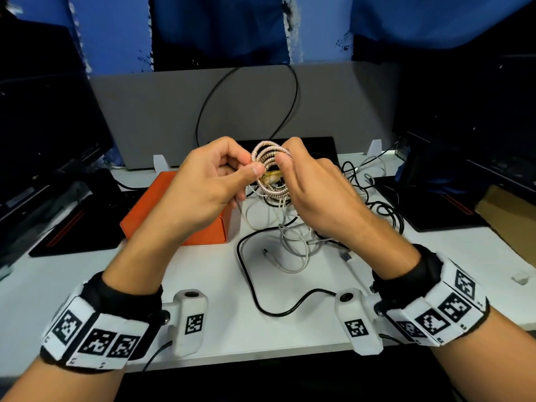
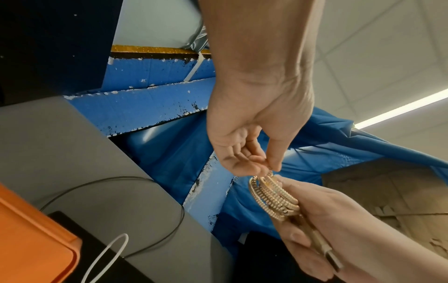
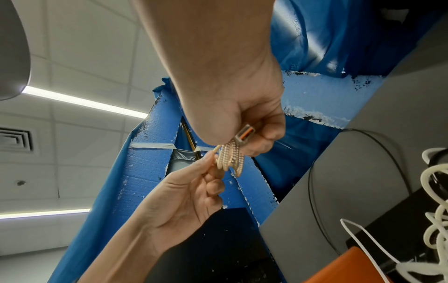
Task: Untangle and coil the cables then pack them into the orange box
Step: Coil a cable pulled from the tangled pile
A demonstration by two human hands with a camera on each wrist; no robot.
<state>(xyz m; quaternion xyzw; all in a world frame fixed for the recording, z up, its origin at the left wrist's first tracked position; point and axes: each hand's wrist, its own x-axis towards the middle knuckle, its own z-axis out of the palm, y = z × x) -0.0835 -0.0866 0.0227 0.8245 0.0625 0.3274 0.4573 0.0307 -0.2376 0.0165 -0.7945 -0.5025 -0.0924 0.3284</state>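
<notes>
both hands are up over the worktop [image 1: 226,309], just right of the orange box [image 1: 162,210] & above the cable tangle [image 1: 293,236]. between them: a pink braided cable [image 1: 268,166] wound into a small coil, several turns stacked.

left hand [image 1: 208,181]: thumb + forefinger pinching the coil's near-left edge, other fingers curled in. right hand [image 1: 316,192]: fingers wrapped round the coil's right side, thumb pressed on the turns. right wrist view shows the usb plug [image 3: 245,135] tucked under those fingers against the coil.

handling, my guess: light, braided jacket so grippy not slick, but springy. turns will likely fan open if the pinch loosens. best hold is across all turns at once w/ the plug end trapped under a finger, not on one loop. plug is the only stiff bit, don't bend the cable hard at its neck.

orange box sits shut on the worktop, lid on, so it needs opening before this coil goes in. the tangle of white & black cables right of the box is not yet sorted.
</notes>
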